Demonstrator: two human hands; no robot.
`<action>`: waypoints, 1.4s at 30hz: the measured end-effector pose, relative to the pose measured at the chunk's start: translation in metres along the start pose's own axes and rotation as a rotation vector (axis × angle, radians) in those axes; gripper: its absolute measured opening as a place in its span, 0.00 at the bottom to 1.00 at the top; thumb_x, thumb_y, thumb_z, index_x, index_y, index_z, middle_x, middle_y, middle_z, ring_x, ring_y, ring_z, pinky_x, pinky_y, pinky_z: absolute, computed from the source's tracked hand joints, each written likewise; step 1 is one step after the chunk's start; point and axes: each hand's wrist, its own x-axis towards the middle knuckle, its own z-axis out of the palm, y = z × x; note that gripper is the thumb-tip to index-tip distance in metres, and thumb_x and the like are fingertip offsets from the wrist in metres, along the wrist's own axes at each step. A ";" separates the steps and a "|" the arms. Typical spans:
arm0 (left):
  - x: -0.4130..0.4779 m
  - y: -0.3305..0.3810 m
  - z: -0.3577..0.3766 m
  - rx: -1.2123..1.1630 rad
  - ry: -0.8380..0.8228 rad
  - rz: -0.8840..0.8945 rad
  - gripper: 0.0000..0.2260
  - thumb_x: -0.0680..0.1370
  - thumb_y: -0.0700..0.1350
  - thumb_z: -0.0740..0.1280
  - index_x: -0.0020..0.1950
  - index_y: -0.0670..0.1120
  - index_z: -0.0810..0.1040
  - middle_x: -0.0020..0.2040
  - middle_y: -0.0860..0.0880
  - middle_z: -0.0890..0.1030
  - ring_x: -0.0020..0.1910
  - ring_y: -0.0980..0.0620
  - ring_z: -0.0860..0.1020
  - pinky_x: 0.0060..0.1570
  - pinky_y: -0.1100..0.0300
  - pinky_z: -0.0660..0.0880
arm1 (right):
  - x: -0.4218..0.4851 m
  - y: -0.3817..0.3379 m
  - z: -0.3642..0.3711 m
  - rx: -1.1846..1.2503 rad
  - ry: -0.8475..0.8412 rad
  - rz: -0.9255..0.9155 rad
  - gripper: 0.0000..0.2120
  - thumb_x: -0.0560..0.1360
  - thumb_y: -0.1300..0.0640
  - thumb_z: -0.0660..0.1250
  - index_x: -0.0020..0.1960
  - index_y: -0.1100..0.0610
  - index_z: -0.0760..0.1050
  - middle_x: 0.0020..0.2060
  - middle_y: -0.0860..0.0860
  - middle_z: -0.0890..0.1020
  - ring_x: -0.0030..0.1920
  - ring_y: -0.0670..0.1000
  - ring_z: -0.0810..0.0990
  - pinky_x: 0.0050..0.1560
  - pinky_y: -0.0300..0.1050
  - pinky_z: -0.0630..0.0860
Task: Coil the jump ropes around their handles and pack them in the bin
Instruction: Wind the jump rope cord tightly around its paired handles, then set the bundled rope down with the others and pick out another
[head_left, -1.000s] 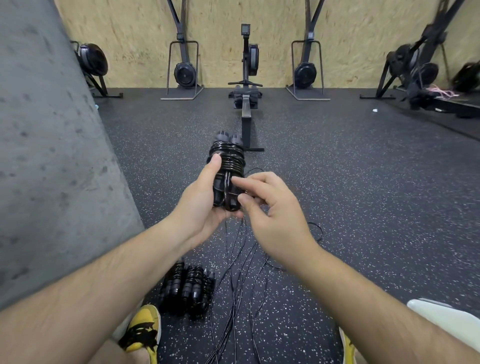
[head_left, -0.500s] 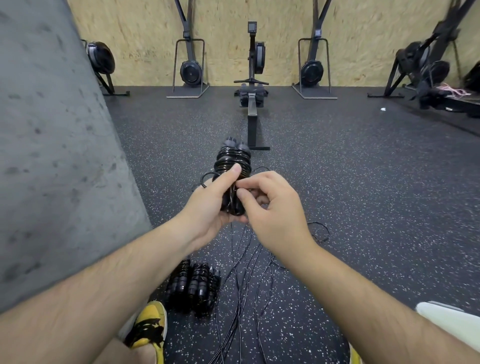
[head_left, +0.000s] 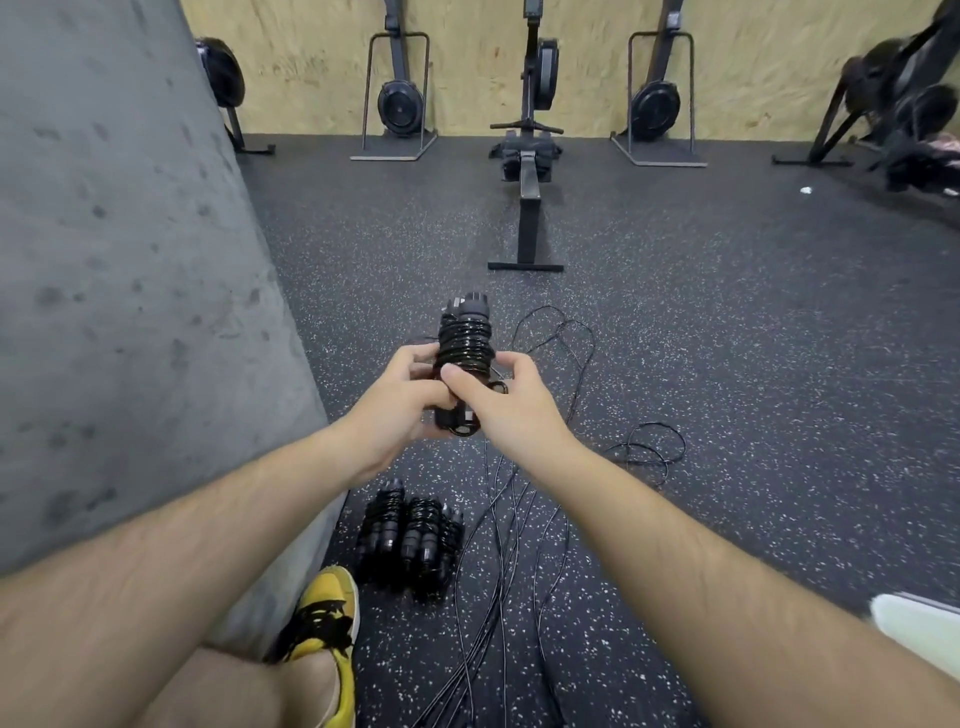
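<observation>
A: Head view, item in hand?
B: One jump rope (head_left: 465, 338), cord wound round its paired handles, held up above the floor (head_left: 727, 364). The left hand (head_left: 400, 395) curls round the handles to steady them. The right hand (head_left: 511, 400) pinches the cord beside the coil, likely to tuck the end so the coil holds.
A: On the floor?
B: A cluster of coiled ropes (head_left: 410, 535) by the yellow shoe (head_left: 327, 613), probably awaiting packing, with loose cords (head_left: 498, 545) beside them. The bin may be the white edge (head_left: 914, 623) at lower right; cannot tell.
</observation>
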 end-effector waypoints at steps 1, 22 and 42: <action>0.001 -0.008 -0.006 0.043 0.027 -0.004 0.26 0.75 0.29 0.63 0.71 0.46 0.69 0.64 0.44 0.75 0.61 0.45 0.79 0.51 0.43 0.82 | 0.007 0.007 0.007 -0.020 0.002 0.024 0.32 0.70 0.42 0.75 0.68 0.49 0.65 0.54 0.49 0.81 0.53 0.49 0.81 0.56 0.47 0.77; 0.079 -0.255 -0.083 0.460 0.346 -0.297 0.21 0.71 0.31 0.66 0.61 0.49 0.78 0.55 0.47 0.81 0.52 0.49 0.79 0.52 0.61 0.72 | 0.093 0.210 0.158 -0.217 -0.050 0.447 0.19 0.71 0.58 0.70 0.57 0.51 0.64 0.51 0.49 0.80 0.50 0.52 0.78 0.49 0.43 0.72; 0.006 -0.311 -0.067 0.761 0.407 -0.283 0.08 0.74 0.45 0.65 0.51 0.51 0.70 0.47 0.52 0.74 0.43 0.50 0.74 0.42 0.53 0.73 | 0.006 0.286 0.174 -0.257 -0.073 0.362 0.23 0.69 0.48 0.69 0.58 0.44 0.60 0.53 0.45 0.78 0.50 0.50 0.79 0.51 0.51 0.78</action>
